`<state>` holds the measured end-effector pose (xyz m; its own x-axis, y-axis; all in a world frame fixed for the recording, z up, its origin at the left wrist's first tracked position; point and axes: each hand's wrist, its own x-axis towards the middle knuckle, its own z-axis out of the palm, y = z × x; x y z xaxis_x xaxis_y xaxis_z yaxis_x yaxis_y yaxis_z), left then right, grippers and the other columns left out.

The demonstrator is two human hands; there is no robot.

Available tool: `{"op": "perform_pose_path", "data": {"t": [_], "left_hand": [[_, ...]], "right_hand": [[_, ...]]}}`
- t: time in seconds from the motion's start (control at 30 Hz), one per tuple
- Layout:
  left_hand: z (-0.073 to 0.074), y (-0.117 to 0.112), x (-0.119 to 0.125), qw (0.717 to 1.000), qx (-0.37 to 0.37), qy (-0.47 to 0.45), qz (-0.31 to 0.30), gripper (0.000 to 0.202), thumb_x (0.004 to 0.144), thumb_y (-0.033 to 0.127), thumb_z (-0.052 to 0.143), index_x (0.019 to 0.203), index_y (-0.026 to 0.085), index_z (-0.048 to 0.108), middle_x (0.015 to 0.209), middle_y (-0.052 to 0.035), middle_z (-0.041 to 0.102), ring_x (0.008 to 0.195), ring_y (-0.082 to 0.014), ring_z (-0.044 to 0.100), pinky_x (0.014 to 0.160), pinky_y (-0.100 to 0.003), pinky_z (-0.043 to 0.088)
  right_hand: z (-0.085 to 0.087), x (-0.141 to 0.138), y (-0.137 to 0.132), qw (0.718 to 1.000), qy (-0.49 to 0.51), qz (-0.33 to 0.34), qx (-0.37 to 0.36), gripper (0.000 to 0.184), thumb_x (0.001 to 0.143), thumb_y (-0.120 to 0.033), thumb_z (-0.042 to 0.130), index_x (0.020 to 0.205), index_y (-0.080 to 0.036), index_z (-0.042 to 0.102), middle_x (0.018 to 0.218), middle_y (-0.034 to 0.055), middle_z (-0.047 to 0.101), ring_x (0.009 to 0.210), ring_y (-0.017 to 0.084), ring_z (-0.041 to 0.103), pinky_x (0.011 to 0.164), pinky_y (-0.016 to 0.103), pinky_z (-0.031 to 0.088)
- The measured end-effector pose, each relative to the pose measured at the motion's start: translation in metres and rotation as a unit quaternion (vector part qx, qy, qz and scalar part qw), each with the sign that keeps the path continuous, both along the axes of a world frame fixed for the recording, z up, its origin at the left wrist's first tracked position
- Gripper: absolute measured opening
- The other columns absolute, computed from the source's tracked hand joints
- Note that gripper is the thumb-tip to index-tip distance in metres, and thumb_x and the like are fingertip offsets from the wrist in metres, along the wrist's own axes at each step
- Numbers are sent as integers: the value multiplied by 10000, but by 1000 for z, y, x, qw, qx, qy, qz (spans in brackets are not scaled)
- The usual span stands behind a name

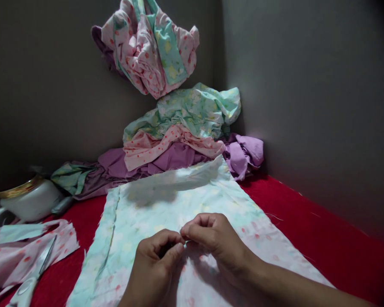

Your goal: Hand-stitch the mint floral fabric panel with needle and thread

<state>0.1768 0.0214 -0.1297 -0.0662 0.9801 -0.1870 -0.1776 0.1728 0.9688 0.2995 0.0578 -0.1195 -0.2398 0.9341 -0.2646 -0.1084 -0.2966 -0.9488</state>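
Both of my hands rest close together on a pale mint and pink floral cloth (166, 204) spread flat over a red surface (307, 226). My left hand (155, 266) is curled, thumb and fingers pinched. My right hand (211, 236) is also pinched, its fingertips meeting those of the left at the cloth's middle. Something very small, perhaps a needle or thread, is between the fingertips; I cannot make it out.
A heap of folded floral and purple fabrics (182, 136) sits in the corner against grey walls, with another bundle (150, 42) above it. Scissors (35, 273) lie on pink fabric scraps (6, 260) at the left. A white gold-rimmed cup (25, 198) stands behind them.
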Motion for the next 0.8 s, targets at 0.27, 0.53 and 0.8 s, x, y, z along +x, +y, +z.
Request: {"op": "perform_pose_path", "data": {"t": [0.27, 0.53, 0.8], "left_hand": [[-1, 1, 0, 1000, 10, 14, 1, 13, 615, 128, 636, 607, 122, 645, 569, -7, 546, 567, -112, 439, 512, -216, 341], [-2, 1, 0, 1000, 6, 13, -5, 17, 613, 122, 637, 596, 123, 636, 555, 0, 541, 555, -108, 436, 510, -215, 340], [0, -1, 1, 1000, 14, -4, -1, 8, 603, 115, 645, 604, 121, 650, 559, -4, 554, 558, -110, 442, 508, -211, 345]], "right_hand": [[-3, 0, 0, 1000, 1, 0, -7, 119, 560, -227, 602, 531, -121, 557, 498, 18, 517, 450, 79, 390, 437, 222, 270], [3, 0, 0, 1000, 18, -1, -19, 106, 533, -217, 573, 528, -111, 563, 442, -7, 481, 396, 56, 356, 400, 208, 236], [4, 1, 0, 1000, 25, 13, -12, 93, 533, -203, 549, 515, -112, 550, 481, 11, 505, 423, 66, 385, 413, 206, 253]]}}
